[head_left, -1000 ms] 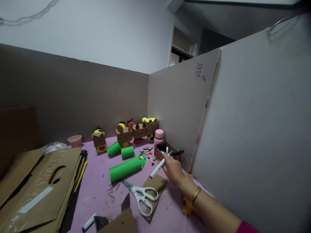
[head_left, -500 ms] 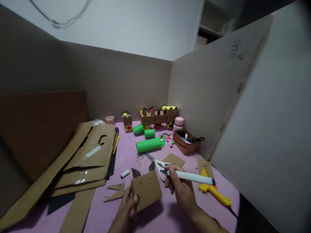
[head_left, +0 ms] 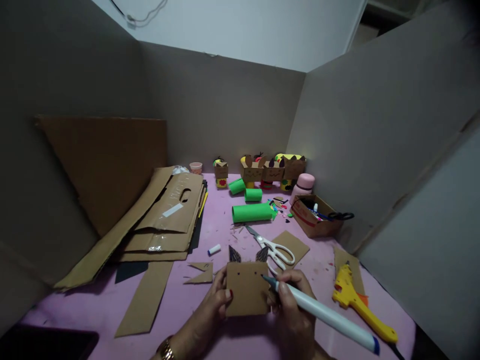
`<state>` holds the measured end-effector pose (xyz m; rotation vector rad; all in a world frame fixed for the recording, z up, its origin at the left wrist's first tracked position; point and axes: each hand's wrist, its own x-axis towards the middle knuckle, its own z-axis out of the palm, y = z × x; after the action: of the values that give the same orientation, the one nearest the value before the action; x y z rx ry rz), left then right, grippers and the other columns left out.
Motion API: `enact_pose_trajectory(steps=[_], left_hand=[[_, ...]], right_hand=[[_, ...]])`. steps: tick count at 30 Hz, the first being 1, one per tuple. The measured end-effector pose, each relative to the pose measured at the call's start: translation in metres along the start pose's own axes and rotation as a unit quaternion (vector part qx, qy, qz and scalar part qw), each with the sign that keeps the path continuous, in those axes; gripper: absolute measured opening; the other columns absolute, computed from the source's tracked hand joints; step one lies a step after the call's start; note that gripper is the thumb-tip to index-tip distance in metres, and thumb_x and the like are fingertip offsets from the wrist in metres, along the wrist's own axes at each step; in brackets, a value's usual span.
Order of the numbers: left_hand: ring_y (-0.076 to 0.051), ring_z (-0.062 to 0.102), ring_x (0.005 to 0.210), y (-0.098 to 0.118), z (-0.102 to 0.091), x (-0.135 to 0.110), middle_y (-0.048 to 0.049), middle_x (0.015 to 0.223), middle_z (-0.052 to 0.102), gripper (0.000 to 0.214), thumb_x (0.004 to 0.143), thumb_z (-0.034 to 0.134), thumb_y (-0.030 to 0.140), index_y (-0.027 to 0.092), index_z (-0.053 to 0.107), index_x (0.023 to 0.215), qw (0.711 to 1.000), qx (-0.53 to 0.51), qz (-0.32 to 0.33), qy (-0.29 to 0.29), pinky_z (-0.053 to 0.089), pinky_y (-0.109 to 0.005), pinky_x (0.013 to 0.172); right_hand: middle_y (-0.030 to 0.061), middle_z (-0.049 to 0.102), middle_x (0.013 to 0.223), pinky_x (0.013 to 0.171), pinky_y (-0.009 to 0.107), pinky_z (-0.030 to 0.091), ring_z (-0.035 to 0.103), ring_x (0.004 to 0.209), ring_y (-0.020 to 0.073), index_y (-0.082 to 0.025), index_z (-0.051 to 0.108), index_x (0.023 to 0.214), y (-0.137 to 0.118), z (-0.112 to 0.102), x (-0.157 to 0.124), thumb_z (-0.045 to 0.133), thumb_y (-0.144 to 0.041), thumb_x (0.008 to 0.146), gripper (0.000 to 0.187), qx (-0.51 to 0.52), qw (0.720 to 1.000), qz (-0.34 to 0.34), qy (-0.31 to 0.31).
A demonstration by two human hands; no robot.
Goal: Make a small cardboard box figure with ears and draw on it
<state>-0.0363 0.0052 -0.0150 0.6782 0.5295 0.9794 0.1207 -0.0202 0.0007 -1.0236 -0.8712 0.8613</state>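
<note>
My left hand (head_left: 210,310) is closed on the left edge of a small brown cardboard piece (head_left: 245,289) with two dark pointed ears and two dots, held upright above the pink table (head_left: 176,320). My right hand (head_left: 294,312) grips a white marker (head_left: 326,316) with a blue end, its dark tip touching the upper right of the cardboard piece. White-handled scissors (head_left: 272,246) lie just beyond the piece on a cardboard scrap (head_left: 294,242).
Flattened cardboard sheets (head_left: 157,220) pile up at the left. A yellow glue gun (head_left: 358,305) lies at the right. Green paper rolls (head_left: 253,212), cardboard figures (head_left: 262,172), a pink bottle (head_left: 303,184) and a box of pens (head_left: 313,217) stand at the back. A marker cap (head_left: 214,249) lies loose. Partition walls enclose the table.
The view has tipped down towards the table. My right hand brought the marker from the pen box to the cardboard piece. My left hand came into view and raised the piece upright.
</note>
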Motion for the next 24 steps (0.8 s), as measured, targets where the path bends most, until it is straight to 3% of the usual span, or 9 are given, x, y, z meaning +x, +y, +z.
enact_pose_trajectory(steps=[5, 12, 16, 19, 24], left_hand=[[-0.035, 0.054, 0.121, 0.002, 0.007, 0.0, -0.0164, 0.13, 0.059, 0.077, 0.075, 0.068, 0.03, 0.021, 0.031, 0.143, 0.999, -0.026, -0.017, -0.008, 0.038, -0.049, 0.102], [-0.035, 0.058, 0.116, -0.002, 0.009, 0.004, -0.0151, 0.134, 0.056, 0.091, 0.068, 0.079, 0.034, 0.028, 0.029, 0.143, 0.997, 0.038, -0.012, 0.064, 0.041, -0.05, 0.1], [-0.036, 0.053, 0.121, -0.003, 0.01, 0.003, -0.0158, 0.133, 0.057, 0.082, 0.073, 0.073, 0.036, 0.025, 0.03, 0.142, 0.994, 0.058, -0.012, 0.093, 0.04, -0.05, 0.101], [-0.035, 0.05, 0.124, -0.002, 0.013, 0.001, -0.0149, 0.135, 0.055, 0.08, 0.073, 0.074, 0.036, 0.025, 0.032, 0.14, 0.992, 0.08, -0.008, 0.098, 0.04, -0.048, 0.101], [-0.037, 0.051, 0.123, -0.005, 0.016, -0.004, -0.0172, 0.133, 0.057, 0.075, 0.075, 0.072, 0.04, 0.023, 0.035, 0.138, 0.992, 0.082, -0.014, 0.093, 0.043, -0.051, 0.098]], right_hand=[[-0.0062, 0.059, 0.051, 0.042, 0.018, 0.038, 0.05, 0.043, 0.0105, -0.025, 0.05, 0.085, 0.01, -0.005, -0.005, 0.058, -0.049, 0.084, 0.026, 0.018, 0.999, 0.037, 0.017], [-0.0057, 0.057, 0.048, 0.04, 0.019, 0.035, 0.046, 0.039, 0.0106, -0.022, 0.053, 0.084, 0.009, -0.006, -0.005, 0.06, -0.049, 0.082, 0.028, -0.011, 0.999, 0.023, 0.027], [-0.0037, 0.063, 0.06, 0.041, 0.02, 0.04, 0.052, 0.042, 0.0099, -0.023, 0.053, 0.085, -0.009, -0.005, 0.003, 0.065, -0.043, 0.08, 0.023, 0.039, 0.996, -0.016, 0.075], [-0.0036, 0.065, 0.061, 0.044, 0.02, 0.041, 0.053, 0.043, 0.0096, -0.023, 0.055, 0.088, -0.019, -0.001, 0.007, 0.066, -0.039, 0.081, 0.02, 0.047, 0.997, -0.014, 0.066], [-0.0036, 0.066, 0.069, 0.043, 0.02, 0.041, 0.051, 0.044, 0.0087, -0.025, 0.055, 0.089, -0.013, 0.001, -0.004, 0.064, -0.038, 0.083, 0.017, 0.035, 0.997, -0.001, 0.065]])
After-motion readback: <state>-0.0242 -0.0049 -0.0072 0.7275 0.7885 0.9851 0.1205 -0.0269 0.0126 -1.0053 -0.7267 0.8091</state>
